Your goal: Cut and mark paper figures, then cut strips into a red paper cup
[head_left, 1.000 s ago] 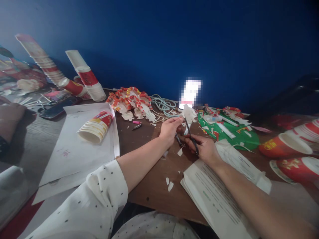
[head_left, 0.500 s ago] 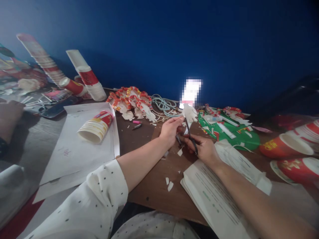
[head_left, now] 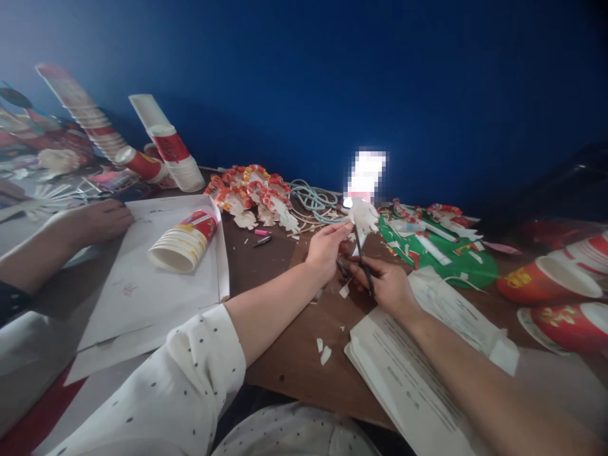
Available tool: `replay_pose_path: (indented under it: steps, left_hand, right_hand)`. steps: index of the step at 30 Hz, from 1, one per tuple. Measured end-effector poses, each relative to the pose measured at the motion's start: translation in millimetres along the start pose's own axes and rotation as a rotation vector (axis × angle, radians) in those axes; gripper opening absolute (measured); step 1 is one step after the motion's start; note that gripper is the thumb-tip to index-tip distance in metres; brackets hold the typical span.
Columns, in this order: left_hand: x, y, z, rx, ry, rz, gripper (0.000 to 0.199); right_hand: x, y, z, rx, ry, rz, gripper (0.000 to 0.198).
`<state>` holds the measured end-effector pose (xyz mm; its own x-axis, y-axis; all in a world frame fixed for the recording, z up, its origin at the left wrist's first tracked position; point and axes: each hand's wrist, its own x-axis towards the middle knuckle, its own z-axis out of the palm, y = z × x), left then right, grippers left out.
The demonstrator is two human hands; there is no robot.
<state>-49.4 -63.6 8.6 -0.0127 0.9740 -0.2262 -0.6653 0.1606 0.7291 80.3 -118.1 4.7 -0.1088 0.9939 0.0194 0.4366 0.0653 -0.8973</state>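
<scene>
A white paper cutout (head_left: 365, 216) with a scalloped edge is pinched in my left hand (head_left: 327, 248), its fingers closed on the lower left side. My right hand (head_left: 390, 284) grips a pair of dark scissors (head_left: 360, 250) by the handles, the blades pointing up against the paper. Paper scraps (head_left: 325, 354) lie on the brown table (head_left: 280, 345) below my hands. To the right, a green round mat (head_left: 470, 266) carries scraps, a glue tube and red-and-white pieces.
Nested paper cups (head_left: 183, 244) lie on a white sheet (head_left: 118, 310) at left. Tall cup stacks (head_left: 168, 152) lean behind. Red-and-white cutouts (head_left: 254, 193) and a pale cord (head_left: 311, 199) sit by the blue wall. Cups (head_left: 546, 282) stand right. Another person's hand (head_left: 102, 218) rests at left.
The other person's hand has moved in from the left onto the white sheet's edge. My hands keep nearly the same place, with the scissors at the paper.
</scene>
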Motion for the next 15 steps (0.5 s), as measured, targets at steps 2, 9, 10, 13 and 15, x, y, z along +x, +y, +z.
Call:
replay_pose_path:
  steps: [2, 9, 10, 13, 15]
  left_hand:
    - [0.0, -0.2, 0.3, 0.004, 0.002, 0.007, 0.013]
    - [1.4, -1.9, -0.1, 0.004, 0.008, 0.026, 0.015]
    - [1.4, -2.0, -0.1, 0.003, 0.008, 0.028, 0.016]
    - [0.9, -1.7, 0.2, 0.003, 0.012, 0.022, 0.016]
    - [0.5, -1.4, 0.5, 0.003, 0.014, 0.016, 0.014]
  right_hand:
    - [0.3, 0.5, -0.7, -0.063, 0.009, -0.018, 0.047]
    - [1.8, 7.2, -2.3, -0.149, 0.038, -0.046, 0.046]
    - [1.9, 7.2, -2.4, -0.153, 0.044, -0.045, 0.046]
    - [2.2, 6.4, -2.4, -0.159, 0.049, -0.05, 0.046]
    - [2.4, 6.4, -2.2, -0.16, 0.051, -0.059, 0.045]
